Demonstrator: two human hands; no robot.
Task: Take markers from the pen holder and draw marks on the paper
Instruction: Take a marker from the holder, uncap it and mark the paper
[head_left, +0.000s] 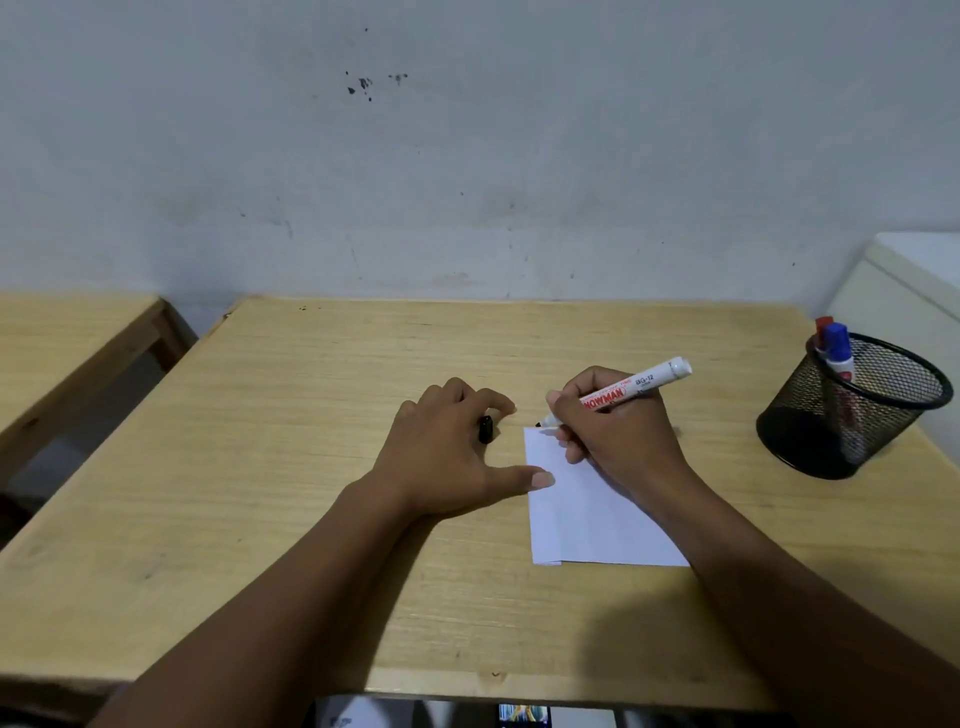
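Note:
A white sheet of paper (587, 514) lies on the wooden table (260, 467). My right hand (618, 426) grips an uncapped white marker (644, 383) with red lettering, its dark tip touching the paper's far left corner. My left hand (447, 452) rests on the table just left of the paper, thumb pressing the paper's edge, fingers curled around a small black cap (485, 429). A black mesh pen holder (857, 410) stands at the right with a blue-capped marker (837, 349) and a red-capped marker (823, 328) inside.
A pale wall rises right behind the table. A second wooden table (67, 343) stands to the left across a gap. A cream-white cabinet (904, 291) sits behind the pen holder at the right edge.

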